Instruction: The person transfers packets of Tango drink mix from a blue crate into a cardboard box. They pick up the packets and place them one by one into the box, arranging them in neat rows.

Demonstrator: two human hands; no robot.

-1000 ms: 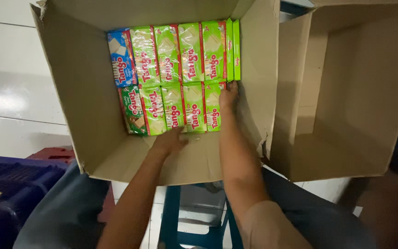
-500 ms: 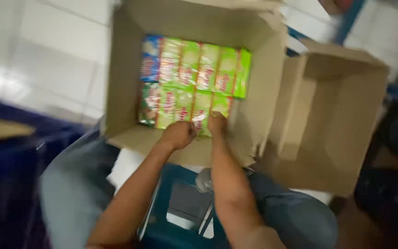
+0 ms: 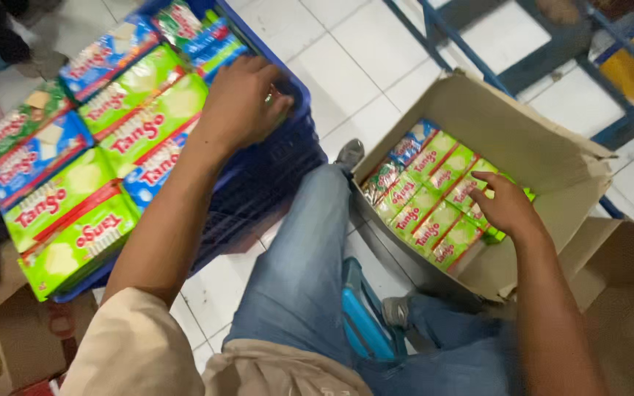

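My left hand (image 3: pixel 243 103) reaches out to the left over a blue plastic crate (image 3: pixel 288 154). Its fingers are curled down on the stacked green and blue wafer packs (image 3: pixel 148 125) near the crate's right rim. Whether it grips a pack is hidden. My right hand (image 3: pixel 504 205) lies with spread fingers on the top layer of green wafer packs (image 3: pixel 427 198) inside an open cardboard box (image 3: pixel 522 139) at the right. It holds nothing. The box's packs lie in two neat rows, with a blue one at the far end.
I sit on a blue stool (image 3: pixel 365 323), knees between crate and box. A second open cardboard box (image 3: pixel 625 293) stands at the lower right. A blue metal rack frame (image 3: pixel 478 66) runs behind the box. Brown cardboard (image 3: pixel 16 337) lies at the lower left on the white tiled floor.
My view has swung left and pulled back. My left hand left the cardboard box and reached over to the blue crate. My right hand stayed on the packs in the box.
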